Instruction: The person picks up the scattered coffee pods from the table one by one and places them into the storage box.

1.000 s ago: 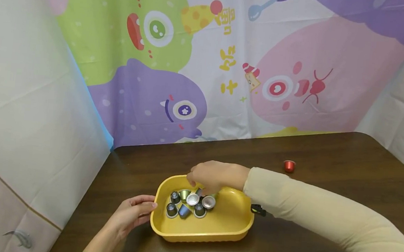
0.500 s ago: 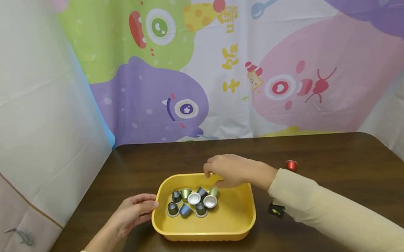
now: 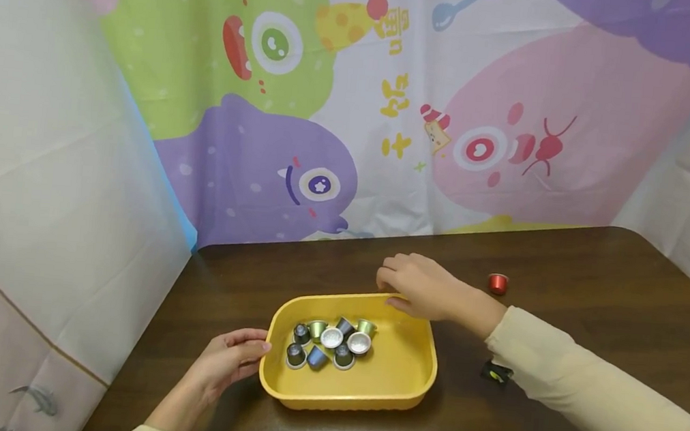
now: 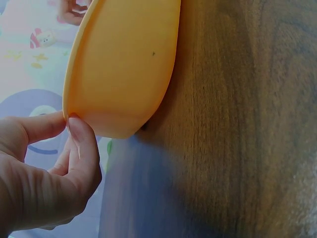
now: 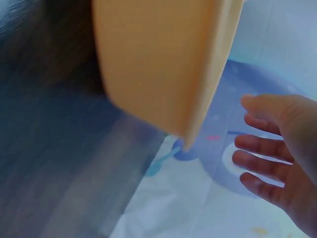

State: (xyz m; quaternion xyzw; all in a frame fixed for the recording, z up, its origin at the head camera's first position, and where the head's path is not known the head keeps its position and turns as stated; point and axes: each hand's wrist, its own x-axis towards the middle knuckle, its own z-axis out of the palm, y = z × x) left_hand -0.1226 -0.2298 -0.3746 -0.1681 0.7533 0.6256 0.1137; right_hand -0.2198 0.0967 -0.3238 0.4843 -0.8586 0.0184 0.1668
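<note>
A yellow plastic basin (image 3: 341,400) stands on the dark wooden table. My left hand (image 3: 227,363) is at its left end; in the left wrist view, the thumb and index finger pinch the basin's rim (image 4: 68,94). Several coffee capsules lie in the left half of the basin, among them a blue capsule (image 3: 317,358), a green capsule (image 3: 366,327) and a dark capsule (image 3: 296,356). Above the basin's far right rim is my right hand (image 3: 421,287), with nothing in it. In the right wrist view, this hand (image 5: 282,148) has its fingers apart and loosely bent.
A red coffee capsule (image 3: 498,284) stands on the table behind and right of the basin. By the right sleeve (image 3: 553,371) lies a small black object (image 3: 496,372), partly covered. A printed cartoon curtain (image 3: 383,205) hangs at the table's back edge.
My right hand has left the capsules and moved right and back, to the basin's far right rim. More capsules and the black object have come into sight. The left hand stays on the rim.
</note>
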